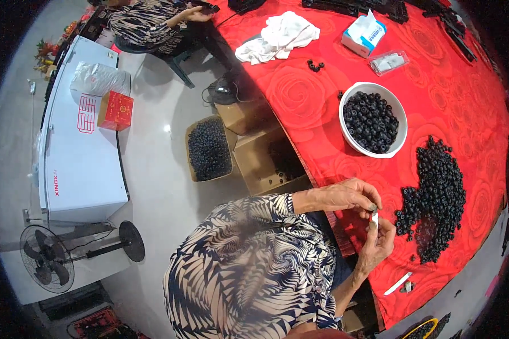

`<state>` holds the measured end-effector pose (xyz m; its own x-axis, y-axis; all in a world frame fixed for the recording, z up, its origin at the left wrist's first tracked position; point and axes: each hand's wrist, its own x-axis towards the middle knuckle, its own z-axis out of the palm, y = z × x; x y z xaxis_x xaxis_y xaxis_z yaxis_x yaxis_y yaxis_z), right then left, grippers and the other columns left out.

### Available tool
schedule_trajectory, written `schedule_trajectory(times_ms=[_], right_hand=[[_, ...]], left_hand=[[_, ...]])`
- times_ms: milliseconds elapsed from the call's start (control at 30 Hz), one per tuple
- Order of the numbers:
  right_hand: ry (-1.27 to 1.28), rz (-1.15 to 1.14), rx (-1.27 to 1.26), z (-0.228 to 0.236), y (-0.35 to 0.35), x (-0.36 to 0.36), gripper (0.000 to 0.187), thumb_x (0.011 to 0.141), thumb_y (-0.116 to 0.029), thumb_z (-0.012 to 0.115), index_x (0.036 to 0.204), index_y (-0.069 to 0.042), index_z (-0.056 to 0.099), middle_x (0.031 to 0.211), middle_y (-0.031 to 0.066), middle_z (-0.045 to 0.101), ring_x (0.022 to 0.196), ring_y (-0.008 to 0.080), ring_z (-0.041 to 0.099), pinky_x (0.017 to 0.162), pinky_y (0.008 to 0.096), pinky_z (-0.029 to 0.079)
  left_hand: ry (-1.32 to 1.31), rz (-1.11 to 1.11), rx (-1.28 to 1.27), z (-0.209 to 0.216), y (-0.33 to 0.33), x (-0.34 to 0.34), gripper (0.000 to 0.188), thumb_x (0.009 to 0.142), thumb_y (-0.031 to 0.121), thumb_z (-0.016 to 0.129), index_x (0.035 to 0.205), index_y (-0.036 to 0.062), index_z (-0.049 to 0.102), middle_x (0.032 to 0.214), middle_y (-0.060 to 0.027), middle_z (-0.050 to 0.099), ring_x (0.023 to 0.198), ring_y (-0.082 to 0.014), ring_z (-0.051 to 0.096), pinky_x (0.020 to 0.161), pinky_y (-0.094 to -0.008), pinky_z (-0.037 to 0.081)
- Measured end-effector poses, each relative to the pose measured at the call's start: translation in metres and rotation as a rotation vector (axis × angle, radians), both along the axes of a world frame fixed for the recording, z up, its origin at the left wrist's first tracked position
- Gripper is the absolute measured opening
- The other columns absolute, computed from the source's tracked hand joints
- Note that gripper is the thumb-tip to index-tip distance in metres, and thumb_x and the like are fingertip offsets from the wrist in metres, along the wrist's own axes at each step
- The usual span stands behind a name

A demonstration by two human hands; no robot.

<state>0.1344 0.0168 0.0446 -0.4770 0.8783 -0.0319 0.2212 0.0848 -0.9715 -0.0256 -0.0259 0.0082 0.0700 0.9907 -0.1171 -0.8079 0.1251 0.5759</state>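
Note:
My left hand (350,195) and my right hand (383,238) meet over the near edge of the red-covered table. Pinched in the left fingertips is a small black ring-shaped part, mostly covered by the fingers. My right hand closes on a short white strip (375,217) that touches the part; its exact kind is unclear. Just beyond the hands spreads a pile of small black ring-shaped parts (444,192). A white bowl (402,131), filled with similar parts, stands to the upper right. Another thin white strip (397,283) lies near the table's lower edge.
On the red tablecloth (300,96) are a white cloth (285,37), a tissue box (365,35) and a clear packet (388,62). Floor boxes, one a parts-filled carton (209,150), stand beside the table. A fan (48,257) is at left. Another person's hand (195,14) shows at the top.

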Motion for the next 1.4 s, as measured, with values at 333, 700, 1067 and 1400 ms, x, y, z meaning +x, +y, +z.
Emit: schedule_trajectory(times_ms=[333, 700, 1067, 1400], right_hand=[[0.042, -0.017, -0.065, 0.000, 0.000, 0.003, 0.011, 0.080, -0.001, 0.056, 0.089, 0.003, 0.052, 0.077, 0.0043, 0.053, 0.066, 0.0097, 0.048, 0.060, 0.0223, 0.041], [0.049, -0.018, -0.022, -0.004, 0.002, 0.007, 0.010, 0.081, -0.001, 0.056, 0.089, 0.003, 0.052, 0.078, 0.0049, 0.054, 0.067, 0.0098, 0.049, 0.060, 0.0224, 0.041], [0.109, -0.048, -0.075, -0.006, 0.001, 0.013, 0.011, 0.081, -0.001, 0.055, 0.091, 0.003, 0.052, 0.080, 0.0056, 0.056, 0.068, 0.0093, 0.051, 0.061, 0.0216, 0.042], [0.086, -0.081, -0.085, -0.011, 0.000, 0.025, 0.012, 0.081, -0.003, 0.056, 0.091, 0.003, 0.052, 0.081, 0.0062, 0.057, 0.072, 0.0103, 0.054, 0.065, 0.0225, 0.044]], left_hand=[[0.076, 0.035, -0.034, 0.004, 0.002, 0.004, 0.012, 0.081, 0.003, 0.054, 0.092, 0.0001, 0.057, 0.080, -0.0062, 0.060, 0.071, -0.0124, 0.059, 0.061, -0.0217, 0.049], [0.079, 0.020, -0.051, 0.003, 0.004, 0.006, 0.011, 0.081, 0.002, 0.055, 0.092, 0.0006, 0.057, 0.080, -0.0066, 0.061, 0.069, -0.0123, 0.060, 0.060, -0.0212, 0.049], [0.082, -0.003, -0.079, 0.007, 0.008, 0.012, 0.012, 0.081, 0.004, 0.056, 0.092, -0.0009, 0.055, 0.082, -0.0076, 0.060, 0.069, -0.0131, 0.061, 0.064, -0.0226, 0.052], [0.068, 0.039, -0.095, -0.002, 0.012, 0.017, 0.013, 0.079, 0.001, 0.057, 0.092, -0.0007, 0.056, 0.083, -0.0098, 0.062, 0.071, -0.0154, 0.062, 0.063, -0.0235, 0.051]])
